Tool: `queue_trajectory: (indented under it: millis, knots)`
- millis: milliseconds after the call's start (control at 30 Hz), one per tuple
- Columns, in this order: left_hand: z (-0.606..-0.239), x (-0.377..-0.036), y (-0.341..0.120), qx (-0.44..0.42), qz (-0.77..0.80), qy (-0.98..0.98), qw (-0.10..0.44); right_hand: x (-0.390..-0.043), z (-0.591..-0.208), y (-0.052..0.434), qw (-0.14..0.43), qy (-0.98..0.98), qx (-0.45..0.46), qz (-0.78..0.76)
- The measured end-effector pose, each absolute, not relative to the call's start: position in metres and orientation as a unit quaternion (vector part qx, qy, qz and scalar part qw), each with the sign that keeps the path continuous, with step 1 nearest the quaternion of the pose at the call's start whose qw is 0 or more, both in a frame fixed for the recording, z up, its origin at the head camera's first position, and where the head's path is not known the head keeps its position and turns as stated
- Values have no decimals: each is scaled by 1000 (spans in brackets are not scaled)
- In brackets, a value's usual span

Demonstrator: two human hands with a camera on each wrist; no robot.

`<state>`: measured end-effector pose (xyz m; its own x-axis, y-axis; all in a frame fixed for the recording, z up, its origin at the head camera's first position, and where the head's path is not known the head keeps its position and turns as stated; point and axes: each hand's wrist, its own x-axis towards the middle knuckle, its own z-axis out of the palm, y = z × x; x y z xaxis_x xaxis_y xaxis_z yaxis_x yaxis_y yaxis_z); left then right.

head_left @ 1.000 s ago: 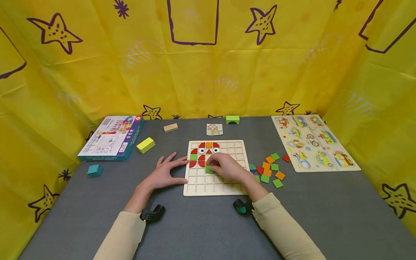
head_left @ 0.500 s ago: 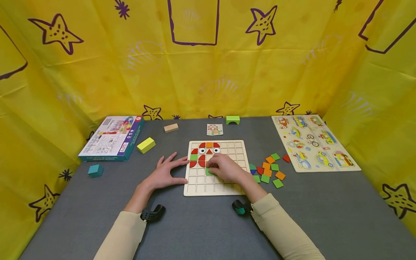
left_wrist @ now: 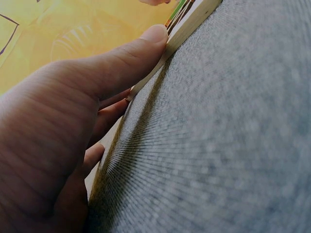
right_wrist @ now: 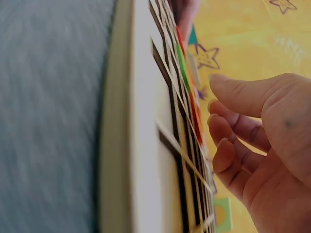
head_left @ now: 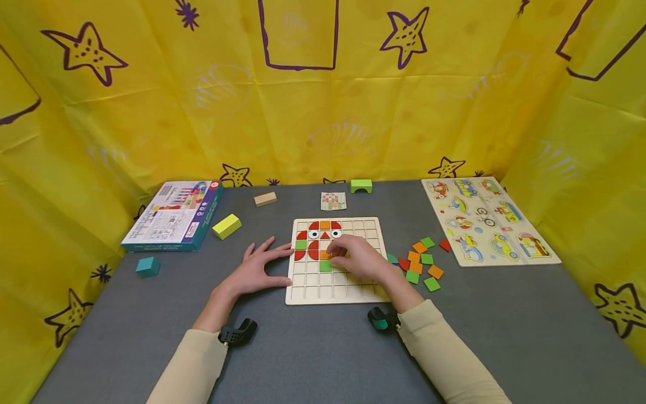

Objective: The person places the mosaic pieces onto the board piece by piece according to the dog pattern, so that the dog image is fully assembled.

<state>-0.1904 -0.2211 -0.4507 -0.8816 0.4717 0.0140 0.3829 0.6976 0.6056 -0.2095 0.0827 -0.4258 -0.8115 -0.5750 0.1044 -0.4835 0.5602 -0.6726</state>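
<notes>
Down on the grey counter (head_left: 313, 359), the left hand (head_left: 254, 272) lies flat, fingers spread, touching the 9 o'clock edge of the pale wooden grid board (head_left: 308, 292). The right hand (head_left: 360, 259) hovers over the board, fingers loosely curled, holding nothing I can see. The small green square tile (head_left: 325, 266) sits in its cell at 9 o'clock from those fingertips, just beside them.

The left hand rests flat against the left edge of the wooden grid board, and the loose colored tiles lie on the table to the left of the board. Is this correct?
Not quite. The loose colored tiles lie to the right of the wooden grid board, not its left; the head view shows this. The left hand does rest flat against the board's left edge.
</notes>
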Motion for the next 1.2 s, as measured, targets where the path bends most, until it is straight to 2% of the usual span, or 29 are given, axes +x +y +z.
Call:
queue_trajectory:
  millis: [300,567,833,1200]
  knots:
    - [-451,-189,-223,232,307,921,67,-214,-428,121,40,904,-249,-345]
    - [-454,-189,-222,228,307,921,68,-215,-429,164,8,907,-245,-343]
    - [-455,-189,-218,229,303,923,66,-213,-432,198,50,916,-239,-317]
    - [-452,-190,-219,227,302,923,70,-213,-434,203,55,913,-281,-290]
